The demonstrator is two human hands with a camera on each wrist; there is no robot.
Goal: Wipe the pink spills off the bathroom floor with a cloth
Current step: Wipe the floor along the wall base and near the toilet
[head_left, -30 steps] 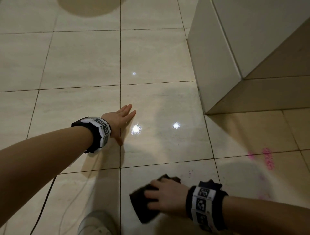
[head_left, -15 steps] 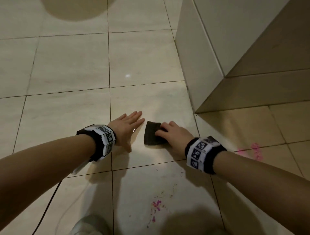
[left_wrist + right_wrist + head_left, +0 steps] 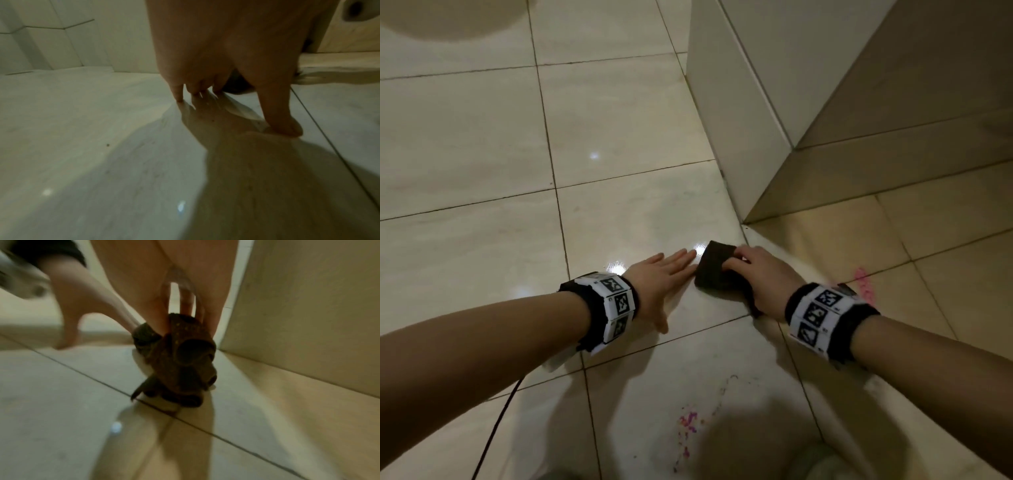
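A dark brown cloth (image 3: pixel 714 270) lies bunched on the pale floor tiles (image 3: pixel 482 137) under my right hand (image 3: pixel 760 274), whose fingers and thumb curl into it; the right wrist view shows the cloth (image 3: pixel 180 353) gathered between thumb and fingers. My left hand (image 3: pixel 657 274) lies flat on the tile just left of the cloth, fingers straight, fingertips (image 3: pixel 180 99) touching the floor. One pink spill (image 3: pixel 690 423) speckles the tile near the bottom of the head view. Another pink spill (image 3: pixel 864 284) shows to the right, beside my right wristband.
A white cabinet corner (image 3: pixel 726 130) stands on the floor just beyond the cloth, with a wall (image 3: pixel 928 137) running right behind it. A black cable (image 3: pixel 496 428) trails across the lower left tiles. A pale shoe (image 3: pixel 832 462) shows at the bottom right edge.
My right hand has swept the cloth from the near tile up and away towards the cabinet corner, uncovering the pink speckles. The left hand has stayed flat on the floor.
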